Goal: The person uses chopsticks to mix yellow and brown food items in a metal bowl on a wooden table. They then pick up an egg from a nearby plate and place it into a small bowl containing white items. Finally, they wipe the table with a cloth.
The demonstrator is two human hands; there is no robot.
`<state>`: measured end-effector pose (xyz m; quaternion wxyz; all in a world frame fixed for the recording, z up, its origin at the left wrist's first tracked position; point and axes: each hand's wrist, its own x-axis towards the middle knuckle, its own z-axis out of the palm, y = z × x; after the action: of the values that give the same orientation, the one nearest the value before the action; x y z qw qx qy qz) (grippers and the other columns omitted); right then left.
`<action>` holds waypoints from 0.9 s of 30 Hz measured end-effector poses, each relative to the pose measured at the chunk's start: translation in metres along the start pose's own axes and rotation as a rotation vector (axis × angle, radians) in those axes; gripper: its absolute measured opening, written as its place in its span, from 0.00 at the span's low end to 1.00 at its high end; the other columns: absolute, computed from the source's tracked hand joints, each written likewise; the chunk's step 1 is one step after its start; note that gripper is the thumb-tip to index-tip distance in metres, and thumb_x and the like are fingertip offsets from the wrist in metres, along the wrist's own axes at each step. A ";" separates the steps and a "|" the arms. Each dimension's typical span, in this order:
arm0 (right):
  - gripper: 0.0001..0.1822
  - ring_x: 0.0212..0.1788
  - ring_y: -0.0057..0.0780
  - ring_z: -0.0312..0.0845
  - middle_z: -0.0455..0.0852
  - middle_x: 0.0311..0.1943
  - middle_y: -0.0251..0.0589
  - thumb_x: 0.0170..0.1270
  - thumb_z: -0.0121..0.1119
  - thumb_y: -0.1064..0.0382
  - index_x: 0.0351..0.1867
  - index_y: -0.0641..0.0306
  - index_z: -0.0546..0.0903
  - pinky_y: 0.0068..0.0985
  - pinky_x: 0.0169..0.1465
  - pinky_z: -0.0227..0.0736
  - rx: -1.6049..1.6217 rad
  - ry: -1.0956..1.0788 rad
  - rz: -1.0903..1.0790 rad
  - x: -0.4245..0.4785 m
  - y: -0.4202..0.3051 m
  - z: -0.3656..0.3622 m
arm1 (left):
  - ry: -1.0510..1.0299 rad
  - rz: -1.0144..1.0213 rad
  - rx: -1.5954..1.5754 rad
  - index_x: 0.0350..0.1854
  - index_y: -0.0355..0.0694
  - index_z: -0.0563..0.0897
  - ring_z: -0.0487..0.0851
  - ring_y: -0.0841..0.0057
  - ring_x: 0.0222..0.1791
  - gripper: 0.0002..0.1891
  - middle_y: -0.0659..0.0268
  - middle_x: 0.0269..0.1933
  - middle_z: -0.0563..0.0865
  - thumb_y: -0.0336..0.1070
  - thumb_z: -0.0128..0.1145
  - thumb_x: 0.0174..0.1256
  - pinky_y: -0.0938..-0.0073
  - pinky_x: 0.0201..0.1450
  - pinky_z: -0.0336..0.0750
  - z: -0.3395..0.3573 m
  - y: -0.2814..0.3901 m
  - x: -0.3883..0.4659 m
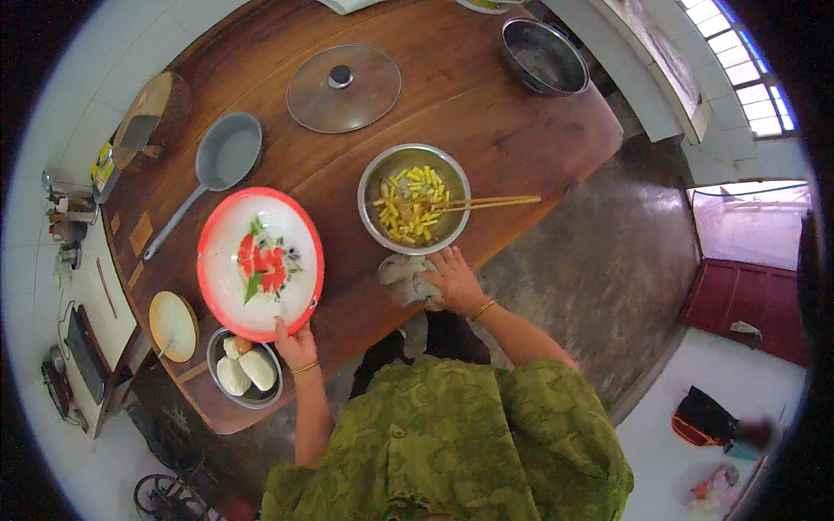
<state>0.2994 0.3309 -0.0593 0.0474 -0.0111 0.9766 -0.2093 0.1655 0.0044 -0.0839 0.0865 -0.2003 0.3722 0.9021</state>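
My left hand (298, 347) grips the near rim of a white enamel basin (218, 273) with a red rim and red flower decoration, tilted slightly. The basin partly overlaps a steel bowl (279, 394) of pale peeled pieces (233, 376). My right hand (454, 281) lies palm down on a crumpled pale cloth (402, 277), its fingers spread and their tips close to a stainless steel bowl (366, 218). Inside that bowl are short yellow cut pieces (404, 225). A pair of chopsticks (502, 201) leans over the bowl's right rim.
On the wooden table (449, 104) stand a grey long-handled saucepan (228, 153), a glass lid (313, 98) and a dark pan (547, 58). A round cutting board (172, 329) with a knife lies at the left edge. A cleaver (138, 132) rests by a chopping block (153, 98).
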 end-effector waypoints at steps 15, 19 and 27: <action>0.23 0.68 0.47 0.47 0.65 0.61 0.38 0.39 0.64 0.58 0.44 0.47 0.79 0.53 0.67 0.37 0.178 -0.078 -0.451 0.010 0.094 -0.028 | -0.116 -0.254 0.425 0.48 0.34 0.72 0.80 0.68 0.42 0.11 0.60 0.45 0.80 0.28 0.48 0.63 0.65 0.40 0.80 0.157 -0.149 -0.011; 0.22 0.68 0.41 0.48 0.65 0.61 0.37 0.36 0.65 0.56 0.41 0.47 0.80 0.52 0.66 0.42 0.099 -0.050 -0.540 0.024 0.146 -0.038 | -0.142 -0.248 0.396 0.42 0.34 0.75 0.81 0.69 0.41 0.09 0.61 0.42 0.81 0.24 0.48 0.60 0.62 0.41 0.81 0.160 -0.155 -0.013; 0.26 0.68 0.43 0.47 0.62 0.63 0.39 0.41 0.65 0.53 0.48 0.47 0.78 0.52 0.67 0.40 -0.082 -0.024 -0.320 0.092 0.272 -0.090 | -0.145 -0.163 0.406 0.39 0.36 0.75 0.81 0.72 0.39 0.07 0.63 0.40 0.81 0.23 0.47 0.59 0.61 0.40 0.81 0.181 -0.165 0.022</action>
<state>0.1982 0.6114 -0.0970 0.0246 -0.1710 0.9695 -0.1740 0.1421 0.2490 -0.0821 0.2241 -0.1427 0.5216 0.8108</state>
